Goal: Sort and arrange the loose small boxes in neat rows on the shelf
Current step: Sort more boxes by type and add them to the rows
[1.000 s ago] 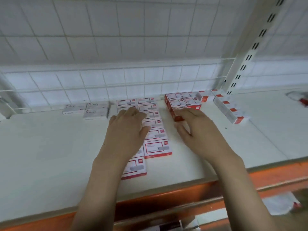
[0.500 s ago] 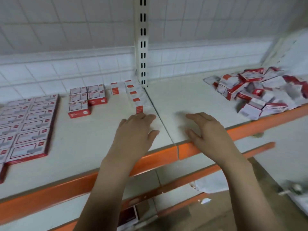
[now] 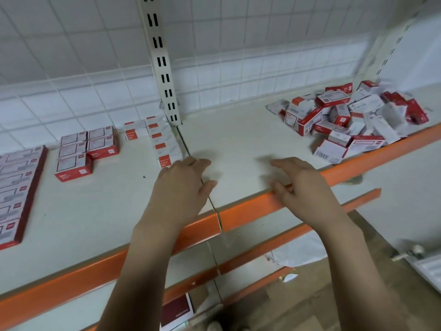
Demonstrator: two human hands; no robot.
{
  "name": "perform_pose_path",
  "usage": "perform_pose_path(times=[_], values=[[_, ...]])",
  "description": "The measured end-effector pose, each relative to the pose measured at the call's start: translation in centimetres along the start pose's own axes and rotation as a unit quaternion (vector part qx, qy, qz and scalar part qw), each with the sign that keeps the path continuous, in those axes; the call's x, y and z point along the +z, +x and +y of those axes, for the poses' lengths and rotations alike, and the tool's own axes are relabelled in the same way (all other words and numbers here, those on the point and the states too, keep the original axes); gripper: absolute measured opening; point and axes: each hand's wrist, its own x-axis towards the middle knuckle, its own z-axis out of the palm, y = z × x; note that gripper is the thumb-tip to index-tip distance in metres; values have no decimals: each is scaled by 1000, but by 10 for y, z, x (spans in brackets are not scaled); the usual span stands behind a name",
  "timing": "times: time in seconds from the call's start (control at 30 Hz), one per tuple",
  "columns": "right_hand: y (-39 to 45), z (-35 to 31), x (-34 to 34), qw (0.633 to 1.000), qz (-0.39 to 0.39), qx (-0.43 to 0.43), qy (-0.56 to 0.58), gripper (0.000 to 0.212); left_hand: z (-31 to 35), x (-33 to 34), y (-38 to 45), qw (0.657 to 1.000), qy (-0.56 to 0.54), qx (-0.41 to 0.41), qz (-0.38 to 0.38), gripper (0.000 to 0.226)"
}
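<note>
A jumbled pile of loose red-and-white small boxes lies on the right part of the white shelf. On the left part, flat boxes lie in neat rows, with a small stacked block of boxes and a line of white boxes with orange labels beside the upright. My left hand hovers over the seam between the two shelf boards, palm down, fingers apart, holding nothing. My right hand floats above the shelf's front edge, also empty, left of the pile.
A slotted white upright post stands at the back between the shelf sections, with a wire grid behind. An orange front rail edges the shelf. A lower shelf shows below, with a dark red box and paper on the floor.
My view has swung right from the arranged rows to the loose pile. Both hands left the rows and moved right along the shelf, empty.
</note>
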Motion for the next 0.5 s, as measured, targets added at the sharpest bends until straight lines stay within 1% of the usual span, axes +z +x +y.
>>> perform_pose_path(times=[0.17,0.3,0.5], values=[[8,10,-7,1000,16,17,-14,41,5,1,20,1000,-26,17,-2,44],[11,23,-17,999,31,31,-26,42,15,5,36,999,-26,40,-12,45],[7,60,-39,997,55,51,-29,40,51,23,64,996,-28,74,-30,45]])
